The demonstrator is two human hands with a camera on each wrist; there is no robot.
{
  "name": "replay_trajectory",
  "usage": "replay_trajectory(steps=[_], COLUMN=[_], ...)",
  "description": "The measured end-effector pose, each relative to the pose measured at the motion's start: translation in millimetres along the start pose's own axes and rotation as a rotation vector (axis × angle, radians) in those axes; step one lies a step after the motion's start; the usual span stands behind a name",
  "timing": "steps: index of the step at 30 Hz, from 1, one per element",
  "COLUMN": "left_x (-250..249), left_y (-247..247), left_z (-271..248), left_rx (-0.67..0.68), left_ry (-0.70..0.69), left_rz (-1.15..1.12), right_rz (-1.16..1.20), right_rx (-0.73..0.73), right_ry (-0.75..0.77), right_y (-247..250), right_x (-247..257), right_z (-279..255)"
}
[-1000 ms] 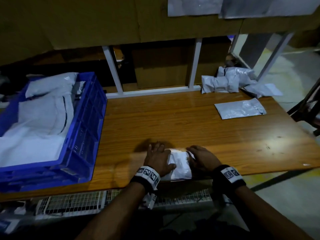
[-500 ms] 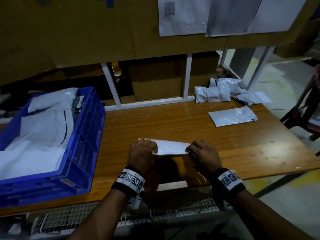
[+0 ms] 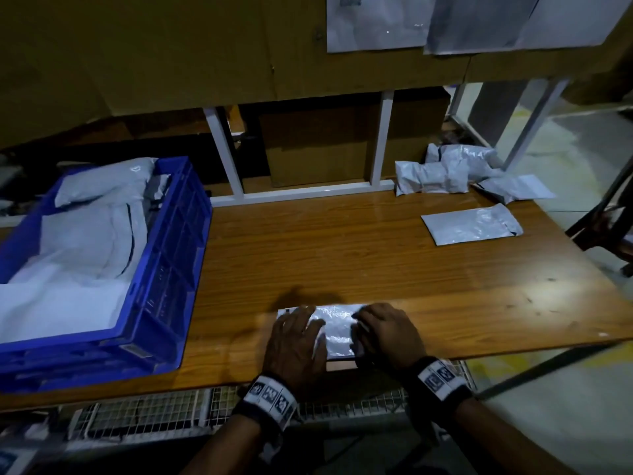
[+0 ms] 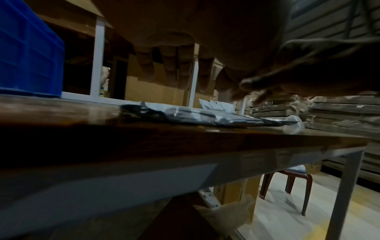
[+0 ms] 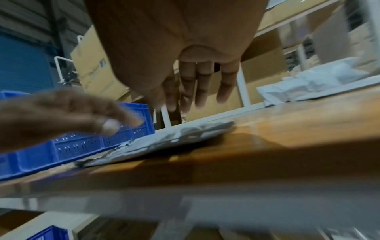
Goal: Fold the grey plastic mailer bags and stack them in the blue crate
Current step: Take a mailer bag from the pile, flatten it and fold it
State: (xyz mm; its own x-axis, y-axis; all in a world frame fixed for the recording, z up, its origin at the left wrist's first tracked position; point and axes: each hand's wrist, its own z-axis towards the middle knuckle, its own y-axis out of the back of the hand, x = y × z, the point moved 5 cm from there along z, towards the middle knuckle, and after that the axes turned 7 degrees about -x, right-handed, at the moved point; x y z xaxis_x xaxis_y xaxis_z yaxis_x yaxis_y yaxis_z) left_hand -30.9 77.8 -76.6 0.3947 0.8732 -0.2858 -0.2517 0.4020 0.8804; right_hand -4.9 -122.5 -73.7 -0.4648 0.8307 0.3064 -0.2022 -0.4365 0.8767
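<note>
A folded grey mailer bag (image 3: 337, 329) lies flat on the wooden table (image 3: 342, 255) close to its front edge. My left hand (image 3: 299, 325) rests on the bag's left part with fingers spread and straight. My right hand (image 3: 378, 323) lies on the right part. In the left wrist view the fingers (image 4: 172, 69) hang straight just over the bag (image 4: 205, 116). The right wrist view shows straight fingers (image 5: 202, 84) above the bag (image 5: 174, 138). The blue crate (image 3: 171, 269) stands at the table's left with grey bags (image 3: 85, 241) inside.
One flat grey mailer (image 3: 472, 224) lies at the right back of the table. Behind it sits a pile of crumpled mailers (image 3: 445, 173). White frame posts (image 3: 382, 138) and cardboard boxes close off the back. A chair (image 4: 287, 183) stands on the floor to the right.
Half a second ago both hands pinched the mailer and held it raised off the table. Now it lies folded flat near the front edge with both hands laid over it.
</note>
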Motion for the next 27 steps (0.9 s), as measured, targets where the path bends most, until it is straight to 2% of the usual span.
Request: replay_trajectory(steps=[2,5,7,18,27], left_x=[-8.0,-5.8,-0.7,1.8,2.8], left_y=[-15.9,-43.2,-57.9,-66.5,-66.9], left_z=[16.4,19.9,14.2,12.5,12.9], left_rx=[0.129,0.354,0.420,0.502,0.477], left_ry=[0.016,0.069,0.095,0.103,0.102], left_rz=[0.078,0.181,0.209,0.254,0.269], right_rz=[-0.035,-0.085,-0.083,-0.109,-0.124], right_rx=[0.057,0.228,0.282,0.317,0.295], right_ry=[-0.016,-0.018,-0.017,-0.016,-0.028], right_y=[-16.2,-47.7,-60.0,-73.8,-72.8], right_x=[3.3,5.3,2.1,-3.2,-2.1], right_z=[14.9,13.7,5.3,2.3,2.0])
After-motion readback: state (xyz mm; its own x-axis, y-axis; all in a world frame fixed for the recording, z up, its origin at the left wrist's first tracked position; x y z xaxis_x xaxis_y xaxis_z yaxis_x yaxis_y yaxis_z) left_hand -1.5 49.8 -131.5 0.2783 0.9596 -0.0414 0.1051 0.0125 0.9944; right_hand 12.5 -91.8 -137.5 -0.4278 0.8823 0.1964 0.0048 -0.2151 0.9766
